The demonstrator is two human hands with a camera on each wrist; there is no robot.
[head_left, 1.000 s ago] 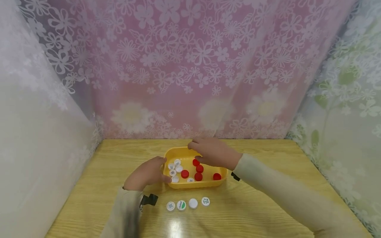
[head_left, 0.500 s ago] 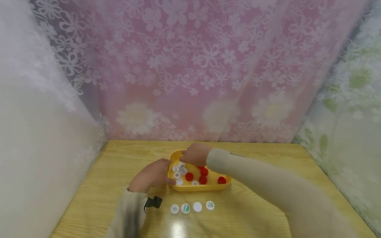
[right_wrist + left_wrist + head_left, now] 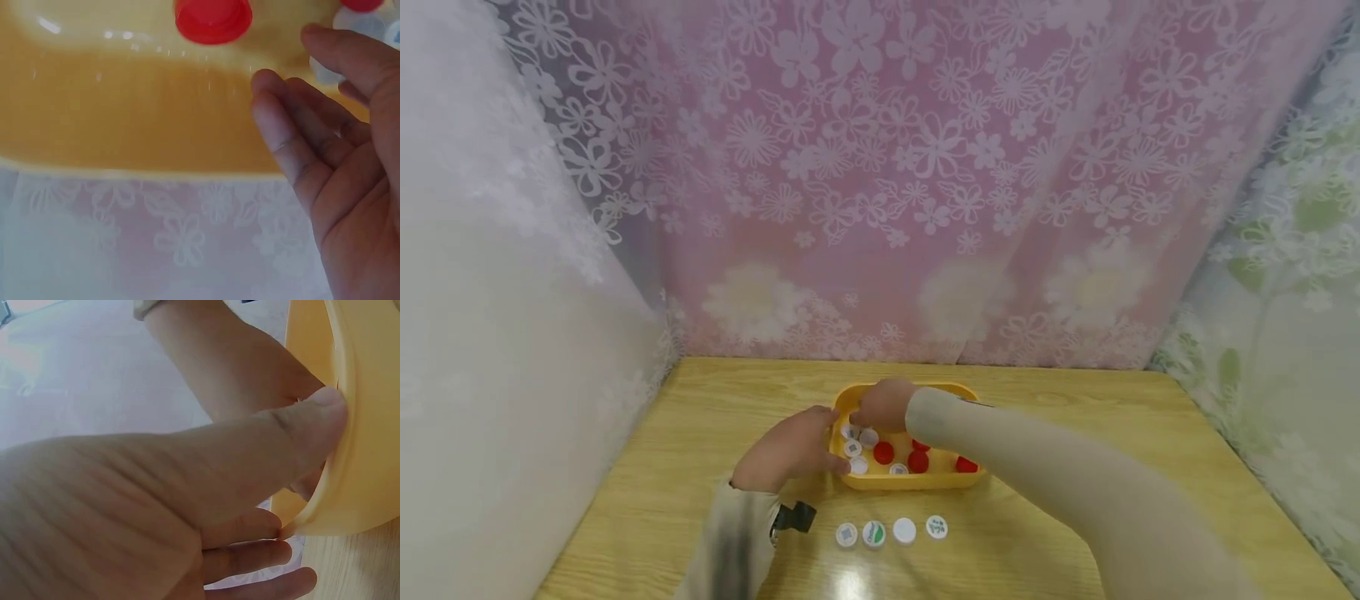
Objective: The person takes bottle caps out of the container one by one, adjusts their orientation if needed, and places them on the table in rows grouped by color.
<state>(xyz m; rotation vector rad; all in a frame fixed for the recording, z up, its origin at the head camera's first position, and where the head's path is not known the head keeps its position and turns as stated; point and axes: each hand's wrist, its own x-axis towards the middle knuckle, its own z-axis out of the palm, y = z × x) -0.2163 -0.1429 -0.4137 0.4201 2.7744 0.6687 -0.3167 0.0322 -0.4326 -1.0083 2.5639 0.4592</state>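
Note:
A yellow plastic tray point(image 3: 917, 482) holds red bottle caps point(image 3: 883, 452) and white bottle caps point(image 3: 858, 465). My left hand point(image 3: 786, 454) holds the tray's left end; in the left wrist view its thumb point(image 3: 322, 415) presses the rim. My right hand point(image 3: 883, 406) reaches into the tray's back left part, above the white caps. In the right wrist view, its fingers point(image 3: 275, 122) are extended, with a gap to the thumb. A translucent white cap point(image 3: 325, 70) lies near the fingertips, and no cap is visibly gripped. My right forearm hides part of the tray's right side.
Several white caps stand in a row on the wooden table point(image 3: 715, 400) in front of the tray, among them a plain one point(image 3: 904, 531) and a green-printed one point(image 3: 874, 534). A pink floral curtain point(image 3: 880, 250) hangs behind the table; pale cloths flank both sides.
My right hand has moved left across the tray, from above the red caps to the white caps, and lower. The left hand stays at the tray's left end. The whole view has shifted slightly.

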